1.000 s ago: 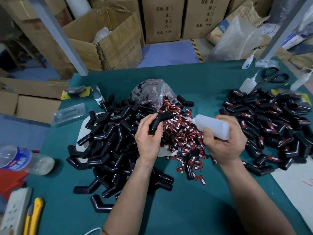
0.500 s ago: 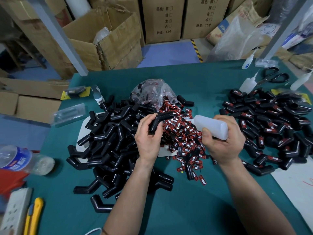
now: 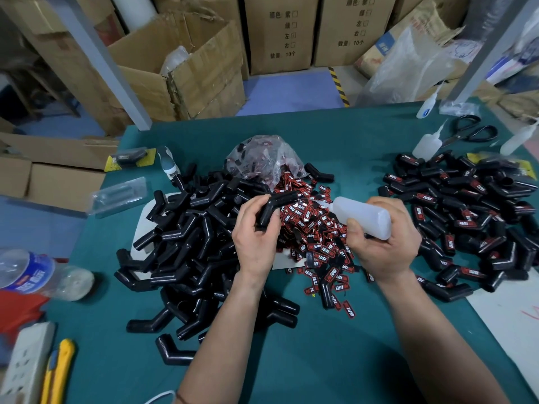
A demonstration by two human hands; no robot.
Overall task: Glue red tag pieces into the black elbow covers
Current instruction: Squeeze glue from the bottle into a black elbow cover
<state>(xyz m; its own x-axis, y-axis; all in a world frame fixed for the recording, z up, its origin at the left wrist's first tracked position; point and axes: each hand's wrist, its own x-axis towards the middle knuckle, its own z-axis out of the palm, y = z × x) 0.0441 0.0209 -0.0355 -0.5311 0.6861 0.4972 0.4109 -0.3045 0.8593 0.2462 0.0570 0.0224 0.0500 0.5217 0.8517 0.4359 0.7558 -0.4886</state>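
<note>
Black elbow covers (image 3: 189, 243) lie heaped, untagged, on the left half of the green table (image 3: 320, 360), partly over a white board (image 3: 142, 228). Further left, at the table's edge, are a water bottle (image 3: 35, 272) on its side, a white power strip (image 3: 26, 365) and a yellow utility knife (image 3: 58, 368). A clear plastic package (image 3: 119, 195) lies nearer the far edge. Behind the table, open cardboard boxes (image 3: 189, 68) stand on a blue floor (image 3: 291, 91).

Over the middle, the left hand (image 3: 256, 240) has its fingers wrapped round one elbow cover (image 3: 277, 205). It holds the cover above the heap of red tags (image 3: 315, 228) that spills from a crumpled clear bag (image 3: 262, 156). Just to its right, the right hand (image 3: 385, 246) clasps a translucent glue bottle (image 3: 361, 212) lying sideways. The nozzle points left at the open end of the held cover; whether the tip touches it cannot be told.

On the right side a second pile of covers (image 3: 472, 217), these bearing red tags, is spread out. Beyond it stand small squeeze bottles (image 3: 427, 145) and black scissors (image 3: 469, 132). A white sheet (image 3: 510, 310) covers the near right corner.
</note>
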